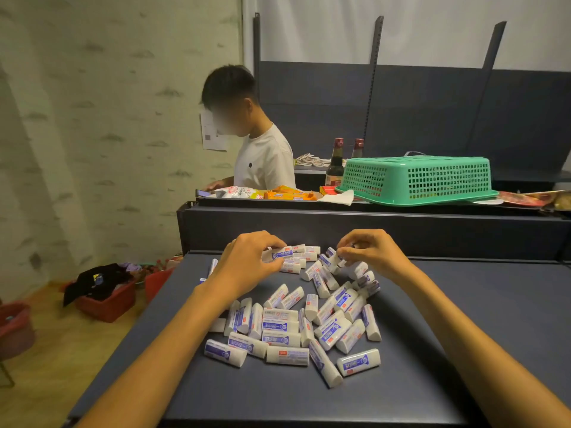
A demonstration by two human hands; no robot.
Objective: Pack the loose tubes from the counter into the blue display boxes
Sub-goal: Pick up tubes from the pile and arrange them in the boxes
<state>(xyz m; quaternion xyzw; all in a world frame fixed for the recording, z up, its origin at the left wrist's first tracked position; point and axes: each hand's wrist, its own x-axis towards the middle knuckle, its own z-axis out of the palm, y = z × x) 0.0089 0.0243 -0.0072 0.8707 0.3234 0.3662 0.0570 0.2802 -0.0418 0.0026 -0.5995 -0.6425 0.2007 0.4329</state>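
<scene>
The short white plastic tubes with blue printed labels (287, 329) lie heaped in disorder on the matt dark-grey tabletop (463, 319), near its far edge; none is packed, and no blue display box is in view. The left hand (250, 257) curls round one tube at the far end of the heap; the right hand (370, 251) pinches another between fingertips, presumably gathering several before boxing. Tubes look smooth, rigid, cylindrical with rounded caps, liable to roll; beyond, an upturned green plastic lattice basket (417, 180) rests on the rear shelf.
</scene>
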